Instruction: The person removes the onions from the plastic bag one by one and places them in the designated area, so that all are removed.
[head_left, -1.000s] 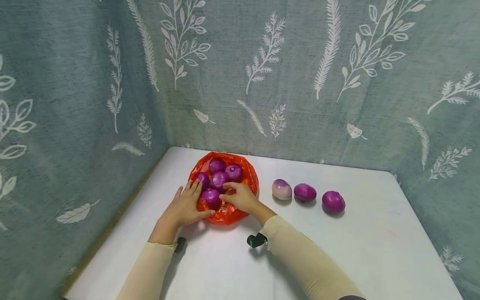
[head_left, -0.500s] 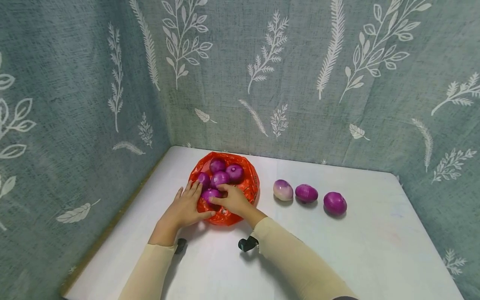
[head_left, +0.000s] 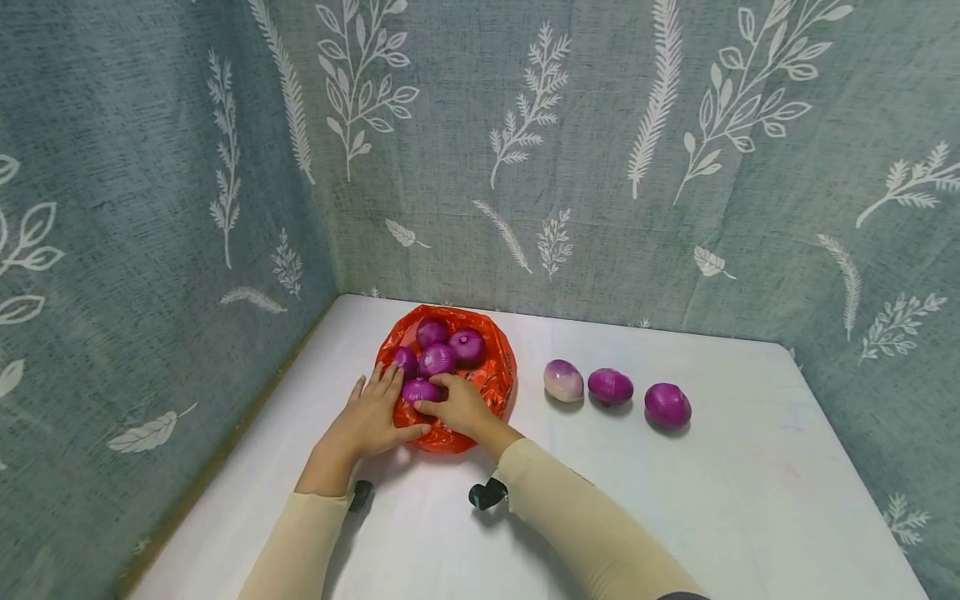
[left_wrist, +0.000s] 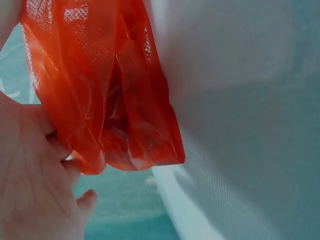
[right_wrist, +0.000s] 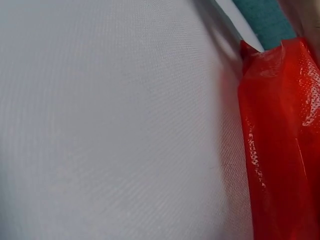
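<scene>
A red plastic bag (head_left: 495, 358), its mouth spread wide, stands near the table's back left and holds several purple onions (head_left: 437, 360). My left hand (head_left: 367, 423) rests on the bag's near left rim, fingers extended over the edge and thumb stretched along the front. In the left wrist view, the fingers of that hand lie against the bag's crinkled side (left_wrist: 125, 100). My right hand (head_left: 467, 408) reaches in over the right front rim. Its thumb and fingers pinch the nearest onion (head_left: 420, 392). The right wrist view catches mainly the bag's outer side (right_wrist: 275, 140).
Right of the bag, a pale purple-and-white onion (head_left: 563, 382) and two purple onions, a middle one (head_left: 611, 387) and an outer one (head_left: 667, 406), sit in a row on the white table (head_left: 750, 483). A leaf-patterned curtain (head_left: 600, 167) hangs behind and along the left.
My right hand has moved left and slightly toward me, onto the nearest onion, from a spot beside it. My left hand stays on the rim.
</scene>
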